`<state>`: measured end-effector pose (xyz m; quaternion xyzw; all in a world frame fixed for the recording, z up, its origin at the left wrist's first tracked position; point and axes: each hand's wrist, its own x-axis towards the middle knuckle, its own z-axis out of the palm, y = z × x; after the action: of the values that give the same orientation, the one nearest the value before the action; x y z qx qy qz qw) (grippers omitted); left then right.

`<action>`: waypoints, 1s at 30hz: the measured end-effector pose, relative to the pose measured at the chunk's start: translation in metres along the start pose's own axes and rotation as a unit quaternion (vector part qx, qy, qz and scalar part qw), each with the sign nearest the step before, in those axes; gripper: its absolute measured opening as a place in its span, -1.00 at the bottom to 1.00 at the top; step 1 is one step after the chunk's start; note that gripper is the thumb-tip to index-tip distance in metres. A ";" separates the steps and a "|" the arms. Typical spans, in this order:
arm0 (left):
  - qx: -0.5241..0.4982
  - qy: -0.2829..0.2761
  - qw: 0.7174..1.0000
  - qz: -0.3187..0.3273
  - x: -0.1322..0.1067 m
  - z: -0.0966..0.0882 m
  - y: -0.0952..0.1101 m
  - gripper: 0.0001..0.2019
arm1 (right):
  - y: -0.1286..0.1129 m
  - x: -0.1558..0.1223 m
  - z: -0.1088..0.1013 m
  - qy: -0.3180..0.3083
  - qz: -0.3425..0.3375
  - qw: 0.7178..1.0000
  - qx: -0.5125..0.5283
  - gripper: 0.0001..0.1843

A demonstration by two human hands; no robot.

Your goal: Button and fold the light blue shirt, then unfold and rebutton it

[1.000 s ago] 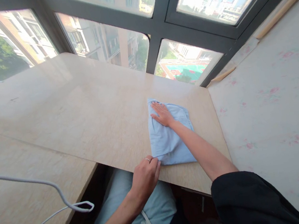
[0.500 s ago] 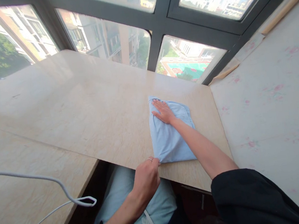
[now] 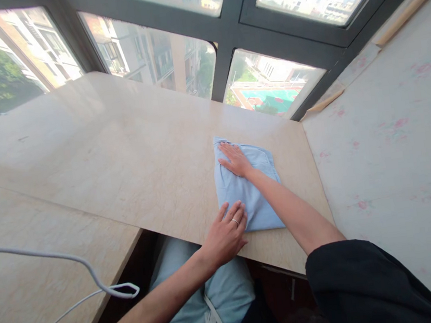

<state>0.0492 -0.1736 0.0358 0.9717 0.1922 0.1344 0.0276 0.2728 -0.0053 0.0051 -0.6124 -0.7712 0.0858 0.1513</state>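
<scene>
A light blue folded garment (image 3: pixel 262 205) lies flat on the stone-look sill top (image 3: pixel 152 159), near its right end; its exact kind does not show. My right hand (image 3: pixel 234 159) rests palm down on the upper left part of the cloth, fingers stretched out. Over the lower left corner of the garment lies my left hand (image 3: pixel 228 233), with a ring on one finger, its fingers extended and slightly apart. That corner is hidden beneath it.
Dark-framed windows (image 3: pixel 221 35) rise behind the sill. A wall with flowered paper (image 3: pixel 388 161) bounds the right side. On the lower left, a grey-white cable (image 3: pixel 91 271) loops over the sill's edge. My legs in pale trousers (image 3: pixel 192 295) are below the front edge.
My left hand has let go of the garment's lower left corner, moved up and right, and flattened onto the cloth. My right hand has stayed in place.
</scene>
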 end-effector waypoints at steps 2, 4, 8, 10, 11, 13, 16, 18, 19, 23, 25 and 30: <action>0.012 -0.031 0.999 0.037 0.002 0.013 -0.001 -0.41 | 0.001 0.000 0.000 0.000 -0.001 1.000 0.003 -0.30; 0.015 -0.044 0.997 0.067 0.005 0.021 0.002 -0.38 | 0.001 0.000 0.000 0.001 -0.003 1.000 0.005 -0.30; -0.017 -0.036 0.992 0.117 0.017 0.024 0.011 -0.39 | 0.001 0.001 0.000 -0.002 -0.001 1.000 0.011 -0.28; -0.042 -0.024 0.993 0.110 0.024 0.021 0.011 -0.49 | 0.001 0.002 -0.001 -0.008 0.003 1.000 0.021 -0.27; -0.056 -0.018 0.994 0.096 0.027 0.019 0.010 -0.54 | 0.001 0.002 -0.002 -0.010 0.005 0.999 0.032 -0.27; -0.089 -0.006 0.994 0.068 0.030 0.015 0.005 -0.59 | 0.000 -0.001 -0.002 -0.007 0.014 0.998 0.068 -0.27; -0.141 0.012 0.989 0.048 0.031 0.008 -0.007 -0.50 | -0.004 -0.013 -0.005 0.013 0.044 0.986 0.162 -0.29; -0.161 0.022 0.986 0.039 0.032 0.006 -0.016 -0.48 | -0.009 -0.030 -0.011 0.038 0.067 0.970 0.232 -0.29; -0.163 0.025 0.986 0.024 0.034 0.005 -0.020 -0.50 | -0.012 -0.042 -0.016 0.055 0.077 0.961 0.261 -0.30; -0.136 0.011 0.985 -0.102 0.048 0.011 -0.034 -0.54 | -0.027 -0.106 -0.043 0.150 0.114 0.939 0.288 -0.46; -0.121 -0.007 0.982 -0.145 0.056 0.016 -0.036 -0.51 | -0.034 -0.145 -0.054 0.188 0.141 0.941 0.245 -0.66; -0.079 -0.007 0.981 -0.175 0.066 0.027 -0.030 -0.48 | -0.044 -0.222 -0.050 0.175 0.165 0.967 0.085 -0.83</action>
<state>0.1043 -0.1211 0.0230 0.9186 0.3483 0.1356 0.1283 0.2947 -0.2340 0.0378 -0.7218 -0.6105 0.0664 0.3191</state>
